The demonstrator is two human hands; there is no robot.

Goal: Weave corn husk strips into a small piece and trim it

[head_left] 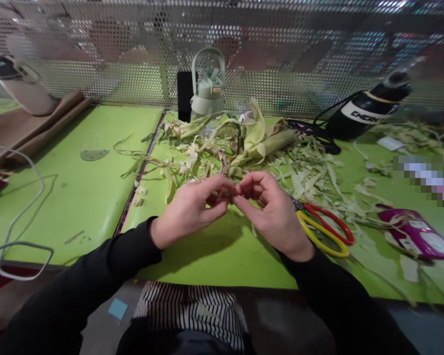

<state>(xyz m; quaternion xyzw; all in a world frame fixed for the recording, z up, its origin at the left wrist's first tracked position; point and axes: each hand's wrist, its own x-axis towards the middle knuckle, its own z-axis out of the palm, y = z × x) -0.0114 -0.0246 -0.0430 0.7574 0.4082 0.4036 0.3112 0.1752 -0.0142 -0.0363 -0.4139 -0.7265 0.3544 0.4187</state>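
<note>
Over the green tabletop [214,261], my left hand [196,204] and my right hand [272,212] meet fingertip to fingertip. Both are closed in a pinch; whatever sits between the fingers is too small or hidden to make out. Just beyond them lies a heap of corn husks [264,145], some long and leafy, with many cut shreds [311,167] spread to the right. Scissors [327,229] with one red and one yellow handle rest beside my right wrist, their blades partly hidden.
At the back stand a pale green bottle [207,101] and a dark phone [184,96] against a perforated metal screen [133,54]. A black bottle [366,111] leans at right, above a purple packet [418,234]. Leftward are a white cable [42,182], brown paper [40,128] and a protractor [93,155].
</note>
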